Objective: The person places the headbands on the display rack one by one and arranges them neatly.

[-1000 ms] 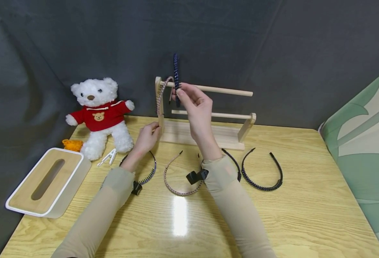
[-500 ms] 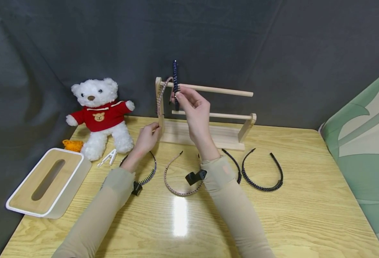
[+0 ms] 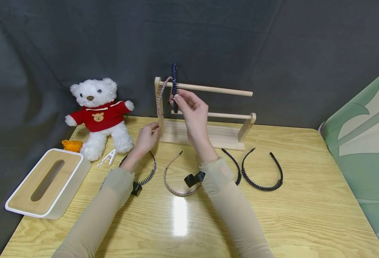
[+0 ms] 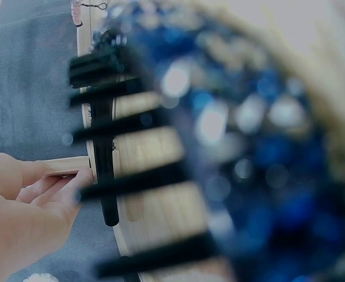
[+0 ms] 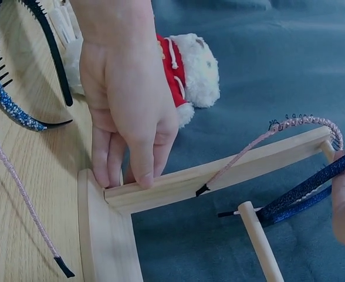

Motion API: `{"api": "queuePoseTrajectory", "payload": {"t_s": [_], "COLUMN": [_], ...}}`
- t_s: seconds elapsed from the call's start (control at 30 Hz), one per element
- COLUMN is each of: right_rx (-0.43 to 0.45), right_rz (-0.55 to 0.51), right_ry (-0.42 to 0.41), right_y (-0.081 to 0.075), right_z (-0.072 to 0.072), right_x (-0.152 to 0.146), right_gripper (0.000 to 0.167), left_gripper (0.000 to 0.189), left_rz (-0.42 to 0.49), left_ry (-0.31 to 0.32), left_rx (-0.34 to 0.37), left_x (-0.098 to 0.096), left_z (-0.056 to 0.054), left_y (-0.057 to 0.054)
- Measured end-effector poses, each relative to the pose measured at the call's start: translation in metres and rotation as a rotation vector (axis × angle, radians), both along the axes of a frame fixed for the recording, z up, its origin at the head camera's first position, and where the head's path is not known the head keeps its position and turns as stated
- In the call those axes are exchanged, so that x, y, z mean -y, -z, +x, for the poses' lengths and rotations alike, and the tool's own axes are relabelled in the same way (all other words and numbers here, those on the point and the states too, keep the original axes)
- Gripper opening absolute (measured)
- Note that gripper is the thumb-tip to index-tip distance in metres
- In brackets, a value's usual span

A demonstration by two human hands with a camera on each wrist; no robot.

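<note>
My right hand [image 3: 196,114] pinches a dark blue, glittery toothed headband [image 3: 174,77] by its lower part, upright at the left of the upper rod [image 3: 215,89] of a wooden rack [image 3: 223,135]. Beside it a pink braided headband [image 3: 160,96] hangs over the same rod, against the left post. My left hand [image 3: 146,138] grips the foot of that post; the right wrist view shows the thumb [image 5: 142,164] on one side and fingers behind. In the left wrist view, a blurred blue headband [image 4: 266,147] with black teeth fills the foreground.
On the table lie a blue headband [image 3: 150,175], a pink one [image 3: 176,193], a dark one [image 3: 235,165] and a black one [image 3: 266,188]. At left are a white teddy bear [image 3: 100,120] in red, a tissue box [image 3: 74,179], a white clip [image 3: 111,156] and an orange item [image 3: 72,145].
My right hand has lowered the dark blue headband and shifted it slightly left along the upper rod. The left hand keeps its hold on the post.
</note>
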State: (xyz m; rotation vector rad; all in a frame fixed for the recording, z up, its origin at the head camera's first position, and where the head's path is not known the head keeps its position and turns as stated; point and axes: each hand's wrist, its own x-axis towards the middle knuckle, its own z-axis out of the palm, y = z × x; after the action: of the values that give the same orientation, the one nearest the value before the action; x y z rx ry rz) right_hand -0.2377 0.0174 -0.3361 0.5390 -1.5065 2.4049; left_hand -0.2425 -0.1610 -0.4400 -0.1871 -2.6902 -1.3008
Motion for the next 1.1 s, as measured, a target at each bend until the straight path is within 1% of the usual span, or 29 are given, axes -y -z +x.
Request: {"api": "queuePoseTrajectory", "payload": {"t_s": [0.27,0.7,0.83,0.97,1.1], "right_rx": [0.002,0.004,0.012,0.033,0.044], "right_rz": [0.003,-0.004,0.011,0.022,0.015], "right_ry": [0.018,0.026,0.029,0.036,0.035], "right_y": [-0.002,-0.003,-0.003,-0.002,0.002], "right_z": [0.005,0.009,0.011,0.012,0.009], "right_x": [0.0,0.001,0.001,0.001,0.002], "right_gripper": [0.015,0.017,0.017,0.017,0.017], "left_gripper": [0.027,0.029,0.029,0.03,0.031], "left_rz": [-0.001,0.0,0.001,0.004,0.002], "left_ry": [0.003,0.009,0.009,0.014,0.011], "left_rx": [-0.002,0.021,0.012,0.021,0.024], "left_x": [0.001,0.001,0.001,0.001,0.001], "left_z": [0.001,0.001,0.001,0.001,0.001], "left_y": [-0.001,-0.001,-0.001,-0.002,-0.002]}}
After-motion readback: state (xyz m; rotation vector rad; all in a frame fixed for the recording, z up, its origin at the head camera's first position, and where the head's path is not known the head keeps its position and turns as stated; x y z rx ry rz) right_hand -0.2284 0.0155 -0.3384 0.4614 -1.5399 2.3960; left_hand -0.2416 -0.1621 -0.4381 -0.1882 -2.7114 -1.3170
